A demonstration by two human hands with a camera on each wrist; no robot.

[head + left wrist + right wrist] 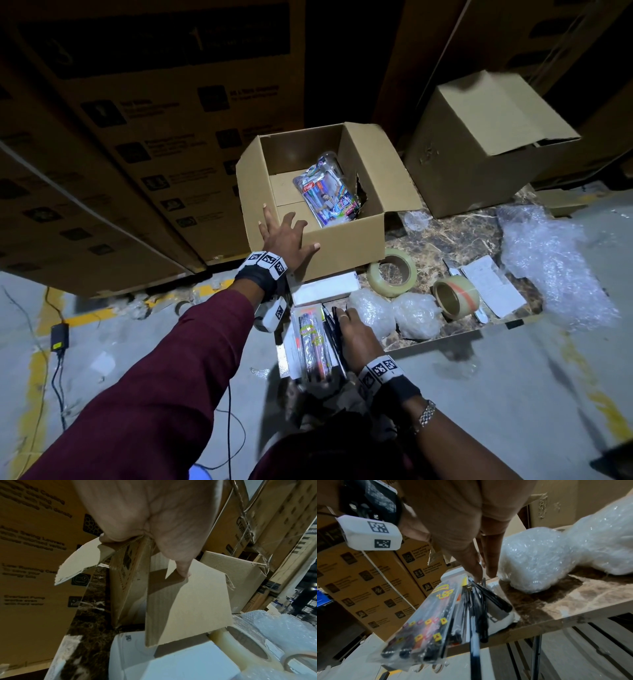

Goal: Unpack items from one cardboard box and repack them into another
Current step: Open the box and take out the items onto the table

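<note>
An open cardboard box [346, 246] stands on the marble-patterned table with a colourful pen pack [327, 190] lying inside. My left hand [284, 236] rests on the box's near-left corner, fingers spread over the rim and thumb along the front wall [188, 608]. My right hand [352, 329] is at the table's near edge. It pinches the top of a bundle: a clear pack of markers [428, 622] and loose black pens [488, 599], which jut out past the table edge. A second cardboard box [479, 144], flaps down, stands at the back right.
On the table lie a white carton [323, 287], two tape rolls [392, 272] [455, 296], two bubble-wrapped bundles [371, 313] [416, 315], a paper sheet [493, 286] and loose bubble wrap [555, 263]. Large printed cartons [137, 137] wall off the left. A power adapter [60, 337] lies on the floor.
</note>
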